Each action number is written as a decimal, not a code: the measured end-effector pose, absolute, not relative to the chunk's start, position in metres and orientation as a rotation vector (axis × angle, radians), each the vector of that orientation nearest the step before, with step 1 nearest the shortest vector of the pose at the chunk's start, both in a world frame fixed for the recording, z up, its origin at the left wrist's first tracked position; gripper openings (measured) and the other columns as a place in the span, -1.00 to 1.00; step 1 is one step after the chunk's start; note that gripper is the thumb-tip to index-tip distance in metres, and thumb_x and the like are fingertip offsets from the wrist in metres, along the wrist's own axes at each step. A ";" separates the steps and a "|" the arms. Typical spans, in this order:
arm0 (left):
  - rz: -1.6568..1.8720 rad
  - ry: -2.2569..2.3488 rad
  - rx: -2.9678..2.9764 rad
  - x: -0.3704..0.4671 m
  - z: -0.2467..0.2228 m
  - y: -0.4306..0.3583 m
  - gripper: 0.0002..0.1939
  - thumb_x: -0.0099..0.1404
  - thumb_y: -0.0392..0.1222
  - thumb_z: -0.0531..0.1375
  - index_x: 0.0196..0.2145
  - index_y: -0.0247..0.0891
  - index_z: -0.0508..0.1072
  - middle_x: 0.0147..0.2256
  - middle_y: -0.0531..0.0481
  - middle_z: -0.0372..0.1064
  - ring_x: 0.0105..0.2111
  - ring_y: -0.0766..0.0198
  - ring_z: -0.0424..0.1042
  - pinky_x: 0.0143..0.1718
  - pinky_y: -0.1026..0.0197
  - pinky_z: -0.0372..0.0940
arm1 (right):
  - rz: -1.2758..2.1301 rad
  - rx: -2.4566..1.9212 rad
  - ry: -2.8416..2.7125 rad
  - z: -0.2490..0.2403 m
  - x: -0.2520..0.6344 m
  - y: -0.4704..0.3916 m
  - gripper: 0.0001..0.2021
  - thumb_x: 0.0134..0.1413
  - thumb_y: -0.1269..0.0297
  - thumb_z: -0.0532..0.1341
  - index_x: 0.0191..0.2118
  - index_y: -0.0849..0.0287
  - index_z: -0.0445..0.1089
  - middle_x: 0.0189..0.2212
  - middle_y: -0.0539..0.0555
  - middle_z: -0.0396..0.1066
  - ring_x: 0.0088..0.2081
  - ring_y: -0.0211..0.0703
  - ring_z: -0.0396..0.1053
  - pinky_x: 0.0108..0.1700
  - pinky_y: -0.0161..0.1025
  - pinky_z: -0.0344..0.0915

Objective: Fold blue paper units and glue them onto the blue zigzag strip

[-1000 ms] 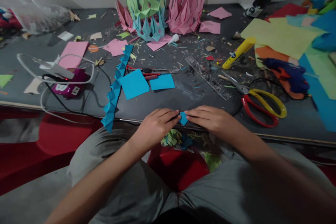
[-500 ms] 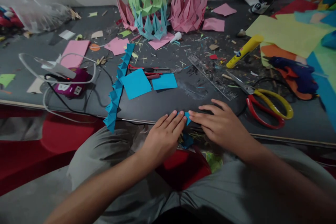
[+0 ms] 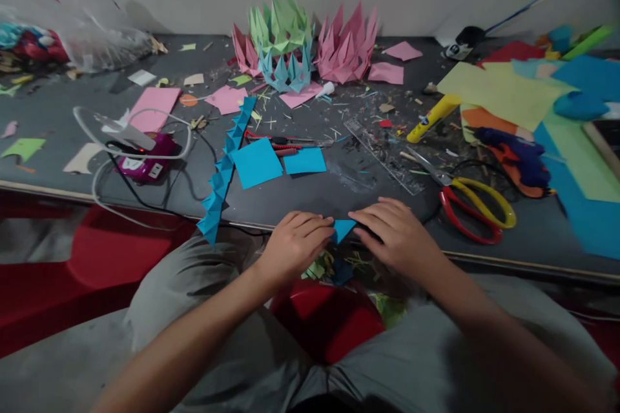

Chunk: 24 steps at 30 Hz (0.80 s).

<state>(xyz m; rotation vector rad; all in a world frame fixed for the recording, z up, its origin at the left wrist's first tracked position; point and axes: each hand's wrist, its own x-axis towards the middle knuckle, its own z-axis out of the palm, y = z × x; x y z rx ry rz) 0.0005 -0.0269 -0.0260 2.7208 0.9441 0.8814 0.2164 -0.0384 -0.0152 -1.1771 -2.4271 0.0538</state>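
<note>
A small folded triangle of blue paper (image 3: 343, 230) lies at the table's front edge between my hands. My left hand (image 3: 296, 244) grips its left end, fingers bent and close together over it. At the opposite corner, my right hand (image 3: 394, 232) pinches the paper between thumb and fingertips. Left of them, a zigzag strip of folded blue paper pieces (image 3: 223, 174) runs back from the edge, its near end sticking out past it. Two flat blue paper pieces, a larger square (image 3: 256, 163) and a smaller rectangle (image 3: 306, 161), lie beside the strip.
Scissors (image 3: 465, 203), a clear ruler (image 3: 382, 155), a yellow glue stick (image 3: 434, 118) and a glue gun (image 3: 516, 155) lie to the right. A box cutter (image 3: 290, 141) sits behind the blue squares. Folded paper crowns (image 3: 347, 51) stand behind; a corded purple adapter (image 3: 150, 158) is left.
My left hand has shifted left and its fingers have curled, so more of the blue triangle shows. My right hand stays at its right corner. The camera view has tilted up slightly.
</note>
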 end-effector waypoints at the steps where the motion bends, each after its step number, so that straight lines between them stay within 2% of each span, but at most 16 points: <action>1: 0.909 0.936 2.663 0.000 -0.025 -0.026 -0.87 0.27 -0.28 0.09 -0.27 -0.28 0.43 -0.27 -0.01 0.49 -0.28 0.26 0.42 -0.27 0.21 0.26 | 0.080 -1.166 -2.419 -0.015 0.216 -0.039 -0.78 0.14 0.28 0.10 -0.15 0.22 0.38 -0.27 0.11 0.47 -0.22 -0.13 0.37 -0.01 -0.07 0.16; 4: 0.963 0.904 2.417 0.001 -0.019 -0.025 -0.84 0.30 -0.27 0.06 -0.26 -0.29 0.44 -0.38 -0.01 0.49 -0.38 0.32 0.42 -0.32 0.26 0.28 | 0.236 -1.178 -2.323 -0.011 0.215 -0.041 -0.72 0.11 0.15 0.13 -0.15 0.22 0.37 -0.28 0.12 0.47 -0.22 -0.12 0.37 -0.09 -0.14 0.22; 9: 0.884 0.962 2.064 0.007 -0.008 -0.027 -0.84 0.26 -0.28 0.09 -0.27 -0.29 0.47 -0.37 -0.03 0.49 -0.40 0.36 0.43 -0.37 0.35 0.29 | 0.687 -1.246 -2.182 0.001 0.207 -0.045 -0.81 0.18 0.29 0.05 -0.32 0.15 0.39 -0.41 0.00 0.46 -0.35 -0.26 0.38 -0.28 -0.32 0.24; 14: 0.771 1.067 1.857 0.011 -0.001 -0.026 -0.80 0.28 -0.19 0.08 -0.27 -0.30 0.46 -0.38 0.00 0.46 -0.41 0.35 0.40 -0.38 0.35 0.28 | 0.908 -1.360 -2.072 0.010 0.201 -0.045 -0.77 0.17 0.26 0.04 -0.46 0.15 0.34 -0.62 -0.08 0.33 -0.55 -0.32 0.29 -0.46 -0.37 0.14; 17: 0.661 1.029 1.858 0.012 0.002 -0.024 -0.78 0.29 -0.13 0.06 -0.29 -0.29 0.44 -0.45 0.05 0.42 -0.46 0.38 0.36 -0.45 0.39 0.22 | 0.939 -1.344 -2.061 0.011 0.199 -0.045 -0.77 0.16 0.27 0.05 -0.47 0.16 0.33 -0.64 -0.10 0.29 -0.58 -0.34 0.25 -0.48 -0.38 0.11; 20: 0.617 1.032 1.960 0.012 0.002 -0.023 -0.75 0.33 -0.15 0.00 -0.33 -0.30 0.43 -0.58 0.11 0.31 -0.59 0.44 0.26 -0.53 0.41 0.13 | 0.974 -1.325 -2.029 0.010 0.197 -0.045 -0.79 0.15 0.27 0.06 -0.45 0.16 0.34 -0.64 -0.10 0.27 -0.57 -0.35 0.23 -0.48 -0.39 0.10; 24: 0.678 1.024 2.112 0.011 -0.002 -0.022 -0.74 0.34 -0.19 -0.04 -0.28 -0.30 0.41 -0.54 0.08 0.34 -0.59 0.45 0.24 -0.53 0.41 0.11 | 1.100 -1.357 -1.888 0.009 0.193 -0.045 -0.79 0.14 0.24 0.06 -0.44 0.16 0.35 -0.65 -0.10 0.26 -0.58 -0.34 0.23 -0.48 -0.40 0.12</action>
